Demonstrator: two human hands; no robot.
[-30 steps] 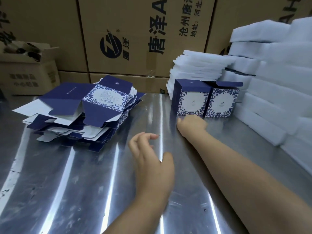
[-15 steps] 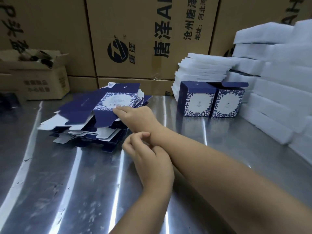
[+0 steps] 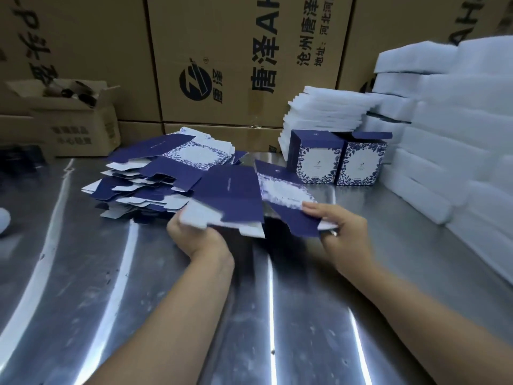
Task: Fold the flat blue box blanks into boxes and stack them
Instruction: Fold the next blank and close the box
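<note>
Head view smears the box blank with motion blur, so its floral panel reads only as a white-and-blue patch, and the fingers of the left hand are hidden under the card. That hand grips the blank's lower left edge. The right hand pinches its right flap, thumb on top and fingers beneath. The blank is lifted above the steel table at mid-frame, navy outside, white inside, partly opened along a crease. At 10 o'clock from it lies the untidy pile of blanks, whose near edge it overlaps. At 2 o'clock two folded boxes stand upright side by side, touching. Behind them sit white foam sheets, with larger foam blocks at 3 o'clock, cut off by the frame. Printed cardboard cartons fill 12 o'clock, and a small open carton sits farther left.
</note>
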